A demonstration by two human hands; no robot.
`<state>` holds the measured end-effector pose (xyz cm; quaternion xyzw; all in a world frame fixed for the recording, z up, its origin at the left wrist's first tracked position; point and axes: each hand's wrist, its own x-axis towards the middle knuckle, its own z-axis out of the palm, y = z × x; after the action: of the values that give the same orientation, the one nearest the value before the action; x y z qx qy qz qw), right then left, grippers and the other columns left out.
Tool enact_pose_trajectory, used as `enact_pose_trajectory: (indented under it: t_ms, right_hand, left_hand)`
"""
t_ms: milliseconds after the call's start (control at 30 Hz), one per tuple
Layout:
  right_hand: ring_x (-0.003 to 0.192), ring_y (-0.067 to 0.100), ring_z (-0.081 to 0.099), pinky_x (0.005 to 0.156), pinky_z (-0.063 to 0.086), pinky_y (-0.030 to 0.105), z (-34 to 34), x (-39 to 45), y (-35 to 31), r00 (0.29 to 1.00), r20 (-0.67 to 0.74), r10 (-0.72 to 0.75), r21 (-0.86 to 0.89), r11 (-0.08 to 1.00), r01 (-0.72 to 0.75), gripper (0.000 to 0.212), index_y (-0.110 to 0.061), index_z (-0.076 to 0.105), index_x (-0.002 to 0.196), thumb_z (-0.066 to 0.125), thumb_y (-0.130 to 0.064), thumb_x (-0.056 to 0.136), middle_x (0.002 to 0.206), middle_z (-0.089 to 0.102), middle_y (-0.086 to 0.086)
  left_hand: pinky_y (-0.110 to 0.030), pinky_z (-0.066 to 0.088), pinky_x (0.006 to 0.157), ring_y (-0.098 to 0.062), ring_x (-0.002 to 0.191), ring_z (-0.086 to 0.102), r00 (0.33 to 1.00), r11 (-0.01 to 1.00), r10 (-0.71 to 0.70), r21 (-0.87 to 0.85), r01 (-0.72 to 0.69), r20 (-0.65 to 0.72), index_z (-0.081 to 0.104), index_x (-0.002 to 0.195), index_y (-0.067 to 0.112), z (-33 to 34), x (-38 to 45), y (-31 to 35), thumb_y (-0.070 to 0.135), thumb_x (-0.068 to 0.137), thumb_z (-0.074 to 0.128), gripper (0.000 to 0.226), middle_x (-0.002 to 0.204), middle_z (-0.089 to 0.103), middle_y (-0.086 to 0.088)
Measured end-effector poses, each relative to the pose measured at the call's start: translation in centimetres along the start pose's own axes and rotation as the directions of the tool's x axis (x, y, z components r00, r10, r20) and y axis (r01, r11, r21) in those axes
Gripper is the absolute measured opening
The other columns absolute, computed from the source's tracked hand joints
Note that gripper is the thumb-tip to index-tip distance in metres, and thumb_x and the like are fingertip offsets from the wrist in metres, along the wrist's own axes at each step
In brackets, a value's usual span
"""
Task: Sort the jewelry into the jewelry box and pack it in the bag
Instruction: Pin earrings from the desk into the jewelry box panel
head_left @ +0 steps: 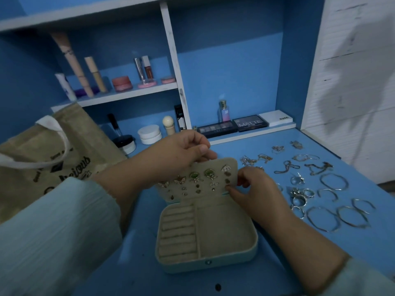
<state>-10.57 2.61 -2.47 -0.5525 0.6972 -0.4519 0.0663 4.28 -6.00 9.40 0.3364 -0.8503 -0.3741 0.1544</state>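
Observation:
An open jewelry box [254,238] sits on the blue desk in front of me, its beige tray holding nothing. Its raised earring panel [203,165] carries several studs and earrings. My left hand [181,152] pinches the panel's top edge and holds it up. My right hand [254,186] curls at the panel's right edge, fingertips pinched on a small earring by the lower right corner. Loose jewelry lies to the right: chains [286,167], rings [299,195] and silver bangles [333,216]. A burlap tote bag [42,167] stands at the left.
Cosmetics fill the shelves behind: jars [149,133], makeup palettes [250,123], a perfume bottle [224,111], tubes and lip glosses above. A white wall [352,82] bounds the desk on the right. The desk's right edge runs close past the bangles.

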Motion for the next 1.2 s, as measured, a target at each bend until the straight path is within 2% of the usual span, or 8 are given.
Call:
enact_pose_trajectory:
  t_ms: [133,267,400,533,667,767,1000,1200]
  right_hand:
    - [0.064,0.002,0.043,0.061,0.036,0.010,-0.2,-0.2,0.6,0.999,0.033,-0.036,0.011,0.999,0.036,0.025,-0.021,0.048,0.065,0.067,-0.015,0.079,0.067,0.046,-0.012]
    - [0.071,-0.003,0.043,0.066,0.036,0.009,-0.2,-0.3,1.7,0.990,0.079,-0.118,0.005,0.993,0.118,0.018,-0.015,0.059,0.074,0.067,0.001,0.071,0.072,0.044,-0.017]
    - [0.066,-0.001,0.038,0.069,0.035,0.009,0.3,-0.2,2.6,0.969,0.025,-0.245,-0.045,0.968,0.246,0.021,-0.012,0.060,0.071,0.064,0.004,0.059,0.071,0.038,-0.021]
    - [0.066,0.003,0.039,0.061,0.034,0.011,0.3,-0.3,2.5,0.950,-0.037,-0.310,-0.013,0.951,0.309,0.012,-0.012,0.058,0.068,0.051,-0.012,0.057,0.073,0.044,-0.012]
    - [0.066,0.009,0.044,0.057,0.030,0.010,0.3,-0.2,2.3,0.947,-0.043,-0.320,-0.022,0.947,0.319,0.015,-0.011,0.059,0.067,0.053,-0.008,0.053,0.069,0.053,-0.002]
    - [0.067,0.011,0.046,0.057,0.032,0.013,0.5,-0.2,2.5,0.949,-0.039,-0.311,-0.025,0.950,0.311,0.017,-0.011,0.059,0.067,0.053,-0.006,0.052,0.069,0.055,0.000]
    - [0.064,0.015,0.048,0.053,0.042,0.029,0.6,0.0,2.7,0.936,-0.048,-0.348,-0.022,0.937,0.348,0.018,-0.010,0.059,0.067,0.051,-0.006,0.051,0.068,0.057,0.004]
    - [0.064,0.015,0.049,0.053,0.042,0.028,0.6,-0.2,2.6,0.936,-0.064,-0.346,-0.028,0.938,0.345,0.016,-0.010,0.059,0.067,0.054,-0.005,0.052,0.068,0.057,0.004]
  left_hand:
    - [-0.014,0.051,0.075,0.000,0.083,0.063,0.998,0.998,-0.069,-0.007,0.069,0.013,0.059,0.088,0.024,-0.8,0.8,0.6,0.022,0.093,0.052,0.008,0.086,0.069,0.014]
    - [-0.011,0.053,0.068,-0.004,0.079,0.063,0.986,0.986,-0.155,0.080,0.149,0.063,0.066,0.084,0.022,-0.6,2.4,0.9,0.021,0.087,0.063,0.004,0.080,0.069,0.009]
    - [-0.013,0.053,0.070,-0.001,0.072,0.061,0.971,0.965,-0.202,0.194,0.176,0.127,0.066,0.080,0.026,1.0,3.7,0.3,0.024,0.086,0.064,0.007,0.073,0.067,0.012]
    - [-0.021,0.042,0.077,-0.005,0.091,0.053,0.943,0.912,-0.289,0.349,0.217,0.167,0.065,0.094,0.031,3.0,4.0,-0.6,0.038,0.088,0.060,0.011,0.098,0.062,0.011]
    - [-0.023,0.035,0.087,-0.009,0.110,0.051,0.913,0.920,-0.354,0.253,0.300,0.205,0.064,0.088,0.033,4.3,4.2,-1.6,0.035,0.087,0.061,0.004,0.114,0.061,0.008]
    - [-0.024,0.032,0.088,-0.010,0.112,0.050,0.903,0.916,-0.378,0.223,0.333,0.206,0.065,0.087,0.033,4.9,4.2,-2.0,0.033,0.086,0.063,0.003,0.117,0.061,0.007]
    - [-0.022,0.032,0.086,-0.007,0.104,0.050,0.916,0.903,-0.343,0.340,0.261,0.208,0.062,0.088,0.035,5.2,4.0,-2.4,0.036,0.089,0.058,0.005,0.110,0.060,0.009]
    - [-0.012,0.038,0.071,-0.004,0.087,0.055,0.958,0.896,-0.207,0.431,0.104,0.199,0.063,0.081,0.033,5.3,4.0,-1.9,0.028,0.088,0.060,0.010,0.087,0.061,0.014]
